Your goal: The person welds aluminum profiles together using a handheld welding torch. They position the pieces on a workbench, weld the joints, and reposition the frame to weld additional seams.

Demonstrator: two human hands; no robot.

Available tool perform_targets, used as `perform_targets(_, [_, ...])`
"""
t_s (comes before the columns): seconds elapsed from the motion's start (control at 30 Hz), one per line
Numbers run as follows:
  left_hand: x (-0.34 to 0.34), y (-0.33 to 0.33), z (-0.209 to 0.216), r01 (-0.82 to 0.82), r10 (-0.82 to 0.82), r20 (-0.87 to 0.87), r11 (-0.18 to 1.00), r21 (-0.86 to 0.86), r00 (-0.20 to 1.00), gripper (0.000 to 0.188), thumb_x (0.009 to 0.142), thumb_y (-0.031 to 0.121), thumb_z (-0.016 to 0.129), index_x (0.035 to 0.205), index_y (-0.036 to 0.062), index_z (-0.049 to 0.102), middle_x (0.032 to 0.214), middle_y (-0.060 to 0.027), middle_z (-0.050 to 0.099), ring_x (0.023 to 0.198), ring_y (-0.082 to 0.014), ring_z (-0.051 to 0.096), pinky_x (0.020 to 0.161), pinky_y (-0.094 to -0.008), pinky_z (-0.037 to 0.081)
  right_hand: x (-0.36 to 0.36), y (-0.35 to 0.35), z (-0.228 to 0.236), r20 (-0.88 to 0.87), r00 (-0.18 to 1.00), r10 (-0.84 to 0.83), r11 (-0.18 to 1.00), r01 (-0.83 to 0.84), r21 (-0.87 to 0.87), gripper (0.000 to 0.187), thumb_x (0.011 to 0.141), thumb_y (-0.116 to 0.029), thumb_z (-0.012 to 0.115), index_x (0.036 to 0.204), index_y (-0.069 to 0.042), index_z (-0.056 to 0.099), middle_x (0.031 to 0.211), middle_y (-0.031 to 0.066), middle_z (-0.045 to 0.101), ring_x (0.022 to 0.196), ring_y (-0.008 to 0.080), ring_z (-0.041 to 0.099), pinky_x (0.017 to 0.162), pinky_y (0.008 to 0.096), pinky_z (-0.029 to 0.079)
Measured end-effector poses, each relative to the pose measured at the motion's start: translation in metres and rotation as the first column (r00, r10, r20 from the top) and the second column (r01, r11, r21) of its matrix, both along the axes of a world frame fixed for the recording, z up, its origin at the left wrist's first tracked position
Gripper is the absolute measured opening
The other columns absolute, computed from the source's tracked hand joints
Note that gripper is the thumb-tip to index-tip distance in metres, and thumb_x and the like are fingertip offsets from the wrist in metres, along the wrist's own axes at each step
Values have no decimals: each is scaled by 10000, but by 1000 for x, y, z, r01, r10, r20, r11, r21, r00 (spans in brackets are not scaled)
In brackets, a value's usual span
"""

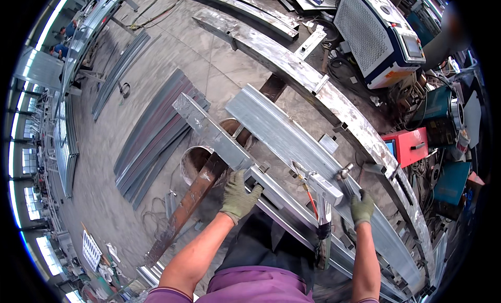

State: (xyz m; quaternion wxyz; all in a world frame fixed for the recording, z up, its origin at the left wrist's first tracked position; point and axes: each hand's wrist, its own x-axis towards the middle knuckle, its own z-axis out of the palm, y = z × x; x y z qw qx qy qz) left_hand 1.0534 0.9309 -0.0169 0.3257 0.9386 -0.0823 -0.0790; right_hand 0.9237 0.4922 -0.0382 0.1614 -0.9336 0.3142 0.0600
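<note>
My left hand (pixel 240 196), in a green work glove, is closed round the near end of a long galvanized steel tube (pixel 214 131), where it meets an open metal channel (pixel 287 206). My right hand (pixel 361 208), gloved the same way, is closed on a hammer, whose metal head (pixel 343 172) points away from me over a wide galvanized profile (pixel 292 131). Between my hands a silver welding gun (pixel 324 214) with a dark grip and an orange-red line leans across the metal pieces. The palm side of both hands is hidden.
A rusty beam (pixel 182 214) and round pipe supports (pixel 195 162) stand beneath the steel. Beyond runs a long, paint-spotted beam (pixel 292 63). Stacked profiles (pixel 156 136) lie on the left floor. A white cabinet machine (pixel 370 37) and a red box (pixel 409 146) stand right, amid cables.
</note>
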Motion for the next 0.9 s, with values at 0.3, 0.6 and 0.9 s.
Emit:
perform_targets(0.3, [-5,-4,-11,-68,69,59,998,-7,996,739,845,318,853,1402,-27,510,1336,-275,566,1266,-474,542,1109,-550,445,51,180,158,495,802,334,776,-532,339,365,869,-73,790,1221,-9,715,1184,214,741,1053,371,730,947,426,575])
perform_targets(0.6, [-7,-14,-6,-138,138,41,990,-9,990,658,829,169,780,1393,-31,509,1348,-272,540,1296,-474,517,1136,-557,428,113,221,58,-244,713,657,714,-485,505,484,865,-168,662,1333,-49,643,1325,241,695,1197,449,689,1022,550,539])
perform_targets(0.9, [-6,-12,-6,-114,114,21,993,-7,993,615,835,131,704,1385,-43,492,1349,-286,519,1287,-489,515,1134,-570,425,121,219,65,-277,656,702,687,-518,510,406,868,-165,642,1259,-59,650,1256,231,717,1169,449,701,987,574,531])
